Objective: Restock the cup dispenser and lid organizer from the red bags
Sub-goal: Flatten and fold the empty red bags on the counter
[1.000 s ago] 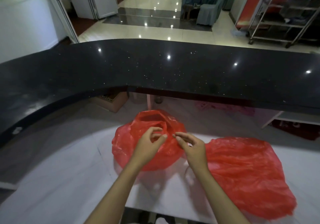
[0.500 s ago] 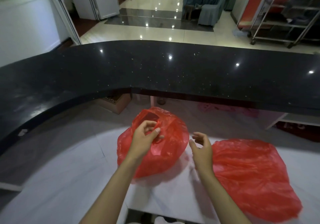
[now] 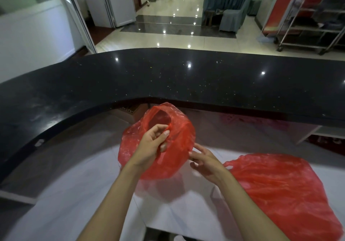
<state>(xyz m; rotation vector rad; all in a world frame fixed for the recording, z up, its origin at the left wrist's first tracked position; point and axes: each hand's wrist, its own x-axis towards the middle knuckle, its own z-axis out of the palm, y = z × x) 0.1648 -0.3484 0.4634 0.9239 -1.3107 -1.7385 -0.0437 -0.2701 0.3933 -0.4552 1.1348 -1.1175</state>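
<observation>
Red bag, lifted [image 3: 173,147]: bunched and puffed, held up above the white counter [image 3: 74,194] near its middle, its dark mouth turned to the far side
Left hand [image 3: 151,147]: fingers and thumb pinched together on a fold of plastic at the bag's upper part, just below the opening
Right hand [image 3: 205,161]: fingers spread apart and loosely curled, fingertips at the bag's right edge; whether they touch the plastic is hard to tell, and they clamp nothing
Second red bag [image 3: 280,190]: lying flat and crumpled on the counter to the right, just beside the right wrist
Black countertop [image 3: 186,80]: curved raised ledge beyond both bags, glossy with light spots
Far room: tiled floor, draped tables, a metal cart [image 3: 308,31] at far right
</observation>
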